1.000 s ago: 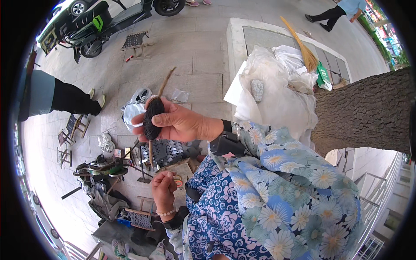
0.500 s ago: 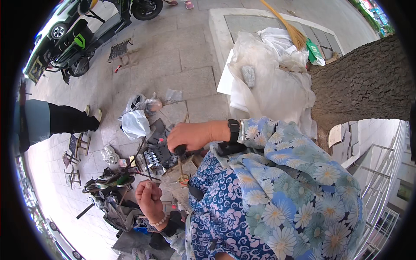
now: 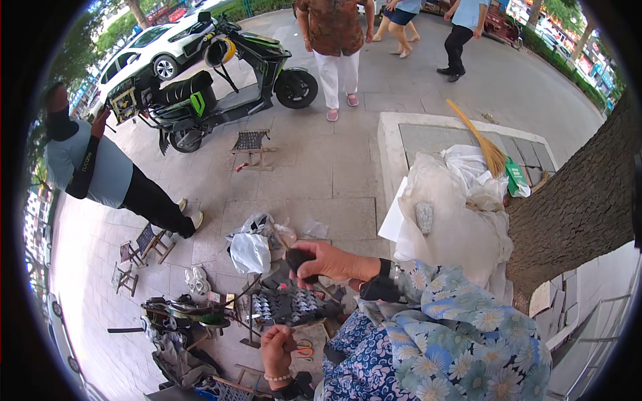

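My right hand [image 3: 329,260] is closed round a dark, rounded bundle [image 3: 299,260] with a thin wooden stick [image 3: 277,232] running through it. The stick slants, its upper end toward the far left and its lower end toward me. Nearer to me, my left hand [image 3: 277,346] is pinched; whatever its fingers may hold is too small to see. Just beside it lie scissors [image 3: 304,349] with orange and green handles. Under and beyond both hands is a dark spread [image 3: 284,305] with rows of small grey pieces.
A hand-cranked-looking machine [image 3: 187,313] stands left of my hands. White shoes [image 3: 196,280], plastic bags [image 3: 251,252] and folding stools [image 3: 251,142] lie around. A tree trunk [image 3: 575,207] and white sheeting [image 3: 455,214] are at right. A person [image 3: 100,160] stands at left, another [image 3: 334,33] ahead.
The view has tilted up, bringing standing people and the whole scooter into sight. My right hand has turned, so the stick now slants and the dark bundle shows more. My left hand stays pinched.
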A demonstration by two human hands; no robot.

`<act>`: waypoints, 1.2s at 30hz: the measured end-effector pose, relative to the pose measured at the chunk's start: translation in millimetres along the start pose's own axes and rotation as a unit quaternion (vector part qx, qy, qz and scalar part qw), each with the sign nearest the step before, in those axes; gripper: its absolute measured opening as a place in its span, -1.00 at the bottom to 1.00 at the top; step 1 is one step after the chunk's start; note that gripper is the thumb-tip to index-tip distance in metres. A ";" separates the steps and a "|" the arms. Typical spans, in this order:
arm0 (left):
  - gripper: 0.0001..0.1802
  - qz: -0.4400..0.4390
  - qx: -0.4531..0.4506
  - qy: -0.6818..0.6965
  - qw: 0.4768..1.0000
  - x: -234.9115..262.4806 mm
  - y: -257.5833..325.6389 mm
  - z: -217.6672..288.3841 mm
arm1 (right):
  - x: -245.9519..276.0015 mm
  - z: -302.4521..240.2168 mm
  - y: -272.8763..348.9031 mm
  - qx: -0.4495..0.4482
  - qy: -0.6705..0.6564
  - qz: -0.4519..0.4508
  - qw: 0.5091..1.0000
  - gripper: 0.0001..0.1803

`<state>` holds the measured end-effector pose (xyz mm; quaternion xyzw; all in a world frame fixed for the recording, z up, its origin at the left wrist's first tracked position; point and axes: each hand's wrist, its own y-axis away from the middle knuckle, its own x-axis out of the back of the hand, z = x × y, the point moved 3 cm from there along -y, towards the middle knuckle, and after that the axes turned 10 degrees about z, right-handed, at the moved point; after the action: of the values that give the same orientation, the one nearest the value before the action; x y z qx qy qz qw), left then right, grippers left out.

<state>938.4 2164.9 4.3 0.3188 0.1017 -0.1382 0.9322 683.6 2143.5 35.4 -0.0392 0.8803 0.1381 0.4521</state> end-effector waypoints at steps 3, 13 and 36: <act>-0.86 -0.002 -0.019 -0.008 1.000 4.2 10.4 2.6 | 12.5 0.0 -1.3 0.222 0.600 -0.033 0.768 -0.45; -0.89 0.054 -0.075 0.055 0.994 19.9 34.3 15.9 | -1.4 14.4 6.7 0.145 0.507 -0.157 0.835 -0.66; -0.86 0.169 -0.043 -0.004 0.985 39.0 60.4 3.2 | -26.6 58.0 -33.9 0.059 0.624 -0.356 0.694 -0.59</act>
<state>994.9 2201.3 30.2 0.2904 0.0488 0.0247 0.9553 751.4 2125.6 17.7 -0.4002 0.8866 -0.1415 -0.1839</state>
